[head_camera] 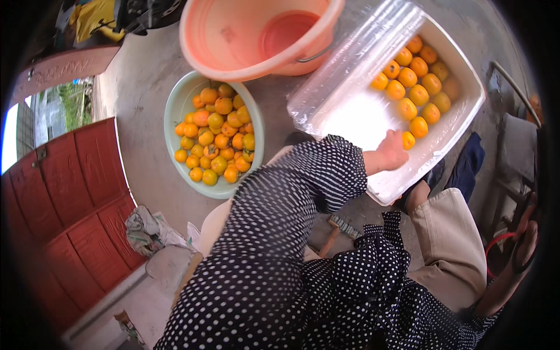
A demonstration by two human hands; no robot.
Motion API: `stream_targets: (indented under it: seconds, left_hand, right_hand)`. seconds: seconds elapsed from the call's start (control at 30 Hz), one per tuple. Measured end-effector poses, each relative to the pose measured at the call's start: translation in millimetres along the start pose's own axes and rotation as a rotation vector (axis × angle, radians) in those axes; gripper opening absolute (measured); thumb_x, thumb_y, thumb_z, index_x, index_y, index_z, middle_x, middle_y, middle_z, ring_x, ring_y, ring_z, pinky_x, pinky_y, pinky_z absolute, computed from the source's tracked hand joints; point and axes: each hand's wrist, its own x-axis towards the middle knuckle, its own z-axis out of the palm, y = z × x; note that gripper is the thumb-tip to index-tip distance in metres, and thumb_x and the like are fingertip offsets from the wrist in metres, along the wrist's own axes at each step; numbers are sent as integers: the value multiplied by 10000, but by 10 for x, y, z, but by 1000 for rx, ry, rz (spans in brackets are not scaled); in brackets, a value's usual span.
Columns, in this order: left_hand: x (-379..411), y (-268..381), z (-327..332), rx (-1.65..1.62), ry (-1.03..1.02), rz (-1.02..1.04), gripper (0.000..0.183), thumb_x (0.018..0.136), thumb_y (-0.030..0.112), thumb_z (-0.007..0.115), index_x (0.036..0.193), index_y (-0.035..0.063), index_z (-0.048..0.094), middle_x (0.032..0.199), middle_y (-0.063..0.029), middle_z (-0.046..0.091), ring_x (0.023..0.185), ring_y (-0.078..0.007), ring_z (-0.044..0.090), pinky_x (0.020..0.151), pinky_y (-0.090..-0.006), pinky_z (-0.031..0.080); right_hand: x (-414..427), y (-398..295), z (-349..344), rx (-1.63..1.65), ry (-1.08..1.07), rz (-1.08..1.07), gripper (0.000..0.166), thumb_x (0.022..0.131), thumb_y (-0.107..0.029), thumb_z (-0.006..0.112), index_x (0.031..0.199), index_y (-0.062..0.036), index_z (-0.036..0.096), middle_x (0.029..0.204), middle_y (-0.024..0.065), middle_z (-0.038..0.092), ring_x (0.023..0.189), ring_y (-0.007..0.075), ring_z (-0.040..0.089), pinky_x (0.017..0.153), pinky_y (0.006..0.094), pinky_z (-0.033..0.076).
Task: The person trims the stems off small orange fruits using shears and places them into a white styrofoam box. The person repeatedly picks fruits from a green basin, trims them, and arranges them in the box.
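My left hand (392, 151) reaches into a white foam box (474, 98) lined with clear plastic film (345, 72). Its fingers close around one persimmon (408, 140), which rests at the near end of the rows. Several orange persimmons (418, 95) sit side by side along the box's right part, and its white floor shows on the left. At the far right rim of the view is my right hand (525, 245), dim and partly cut off, beside a red curved rim (498, 239). Whether it holds anything cannot be made out.
A pale green basin (173, 118) full of persimmons stands on the concrete floor. Behind it is a large orange plastic tub (218, 39) with a wire handle. A wooden-handled brush (343, 227) lies by my legs. Red door panels (83, 183) stand at left.
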Motion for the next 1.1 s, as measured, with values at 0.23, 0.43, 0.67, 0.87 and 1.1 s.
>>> stream_targets:
  seconds: [0.23, 0.43, 0.67, 0.87, 1.1]
  left_hand:
    - [-1346, 479, -1519, -38, -588, 363, 536, 813, 257, 686, 1249, -15, 532, 1153, -210, 611, 1044, -260, 606, 932, -358, 467]
    - [-2072, -647, -2585, -278, -274, 164, 330, 917, 208, 611, 1182, 13, 588, 1116, -80, 641, 1021, -159, 600, 911, -310, 470]
    - [-2208, -2063, -2723, -177, 767, -204, 332, 871, 120, 629, 1160, -34, 578, 1071, -110, 646, 975, -184, 615, 883, -311, 486]
    - [-2007, -2124, -2888, -53, 1038, -230, 514, 822, 160, 685, 1251, -51, 495, 1217, -207, 558, 1031, -276, 612, 908, -356, 480]
    - [-1698, -2251, -3092, 259, 1032, -372, 718, 751, 256, 751, 1322, -51, 442, 1285, -254, 511, 1189, -386, 497, 1016, -419, 404]
  right_hand:
    - [8, 73, -249, -136, -168, -38, 650, 930, -440, 551, 1348, 39, 419, 770, 58, 543, 461, 49, 369, 514, 165, 330]
    - [121, -73, -56, -281, -125, -147, 556, 973, -350, 493, 1343, 63, 452, 645, 15, 473, 457, 45, 312, 497, 185, 280]
    - [219, -118, -76, -278, -124, -132, 512, 972, -284, 480, 1365, 42, 445, 898, 89, 603, 481, 57, 313, 510, 191, 299]
    - [233, -20, -113, -139, -33, 71, 522, 971, -238, 470, 1414, 26, 390, 1300, 181, 565, 649, 75, 516, 522, 172, 326]
    - [321, 127, -252, -285, -152, -115, 529, 947, -279, 499, 1373, 27, 431, 1255, 156, 567, 756, 85, 565, 535, 173, 337]
